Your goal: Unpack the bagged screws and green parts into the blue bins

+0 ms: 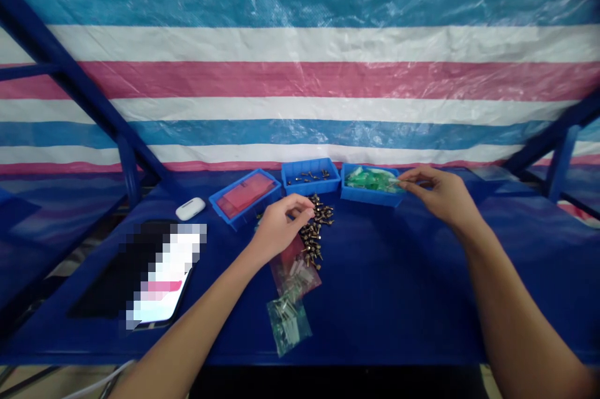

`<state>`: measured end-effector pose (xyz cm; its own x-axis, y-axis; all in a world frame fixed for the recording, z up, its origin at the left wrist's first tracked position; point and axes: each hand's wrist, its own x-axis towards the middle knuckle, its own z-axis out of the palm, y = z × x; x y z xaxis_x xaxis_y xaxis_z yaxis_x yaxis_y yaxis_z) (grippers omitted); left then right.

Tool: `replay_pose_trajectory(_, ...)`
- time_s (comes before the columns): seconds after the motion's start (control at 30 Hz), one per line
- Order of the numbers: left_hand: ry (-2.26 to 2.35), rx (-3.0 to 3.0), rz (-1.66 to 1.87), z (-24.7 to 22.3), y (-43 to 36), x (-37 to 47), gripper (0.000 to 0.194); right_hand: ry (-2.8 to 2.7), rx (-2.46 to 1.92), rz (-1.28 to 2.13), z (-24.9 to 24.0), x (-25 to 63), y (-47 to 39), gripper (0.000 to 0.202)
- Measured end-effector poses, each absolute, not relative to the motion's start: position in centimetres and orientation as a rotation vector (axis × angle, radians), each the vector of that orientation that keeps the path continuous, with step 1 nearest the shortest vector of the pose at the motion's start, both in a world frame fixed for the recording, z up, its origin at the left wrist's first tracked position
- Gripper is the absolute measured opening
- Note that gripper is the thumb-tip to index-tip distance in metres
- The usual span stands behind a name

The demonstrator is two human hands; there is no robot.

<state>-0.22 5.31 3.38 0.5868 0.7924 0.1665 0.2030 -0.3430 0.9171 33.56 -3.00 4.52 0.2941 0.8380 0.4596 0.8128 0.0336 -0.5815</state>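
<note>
1. Widest passage: the bare table (398, 299) between the right forearm and the screws (312, 242), reaching the right bin (370, 196).
2. The right hand (438, 196) blocks that bin's right end.
3. The left hand (284, 224) and screws obstruct the approach to the middle bin (312, 188).
4. The phone (162, 292) and case (190, 209) narrow the left side.
5. The tarp (300, 80) closes off the back.

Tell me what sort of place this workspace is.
Probably a makeshift small-parts workstation, though the wider surroundings don't show. Three blue bins stand along the back of a blue table, loose metal pieces lie piled in front, and a striped plastic sheet forms the backdrop.
</note>
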Motion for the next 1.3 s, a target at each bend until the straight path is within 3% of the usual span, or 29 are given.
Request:
replay_pose_trajectory(0.23, 0.814, 1.925, 0.758, 3.3, 5.3, -0.2, 0.018, -1.739, -1.897, -0.065, 4.7, 33.2, -3.1, 0.017)
replay_pose_trajectory(0.4, 0.812, 1.945, 0.759, 3.1, 5.3, -0.3, 0.017, -1.823, -1.921, -0.131, 4.4, 33.2, -3.1, 0.026)
replay_pose_trajectory(0.6, 0.811, 1.899, 0.803, 3.1, 5.6, -0.5, 0.020, -1.703, -1.705, -0.464, 5.5, 29.6, -3.1, 0.024)
replay_pose_trajectory(0.77, 0.850, 1.904, 0.902, 2.9, 6.1, -0.7, 0.020, -2.089, -1.343, 0.170, 5.6, 22.0, -3.7, 0.015)
replay_pose_trajectory(0.87, 0.869, 1.907, 0.932, 2.9, 6.1, -0.7, 0.020, -2.367, -1.074, 0.482, 4.7, 17.7, -4.7, 0.022)
replay_pose_trajectory(0.97, 0.870, 1.892, 0.937, 2.9, 6.1, -0.7, 0.019, -2.475, -0.933, 0.528, 3.7, 14.9, -5.7, 0.042)
replay_pose_trajectory(1.07, 0.876, 1.888, 0.929, 2.9, 6.0, -0.6, 0.019, -2.613, -0.806, 0.470, 3.0, 13.6, -6.4, 0.051)
replay_pose_trajectory(1.2, 0.890, 1.906, 0.928, 2.9, 5.8, -0.7, 0.018, -2.719, -0.729, 0.401, 2.6, 13.1, -6.9, 0.048)
replay_pose_trajectory(1.3, 0.909, 1.913, 0.945, 2.9, 5.8, -0.7, 0.018, -2.721, -0.740, 0.308, 2.6, 12.8, -7.4, 0.030)
